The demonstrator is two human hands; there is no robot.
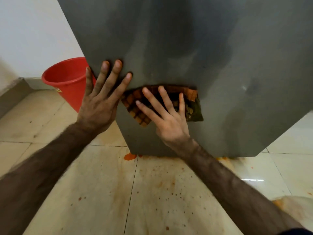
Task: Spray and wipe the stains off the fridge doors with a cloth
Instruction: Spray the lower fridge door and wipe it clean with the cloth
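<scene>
The grey fridge door [211, 56] fills the upper part of the view and shows dull smears on its surface. A folded orange and brown checked cloth [191, 99] lies flat against the door near its lower part. My right hand [167, 116] presses the cloth onto the door with straight, spread fingers. Just left of it, my left hand [101, 97] rests flat on the door by its left edge, fingers spread and holding nothing. No spray bottle is in view.
A red plastic bucket [67, 78] stands on the floor left of the fridge, by the white wall. The cream tiled floor [101, 192] carries orange splatters, with a thicker orange blob [129, 156] at the fridge's base.
</scene>
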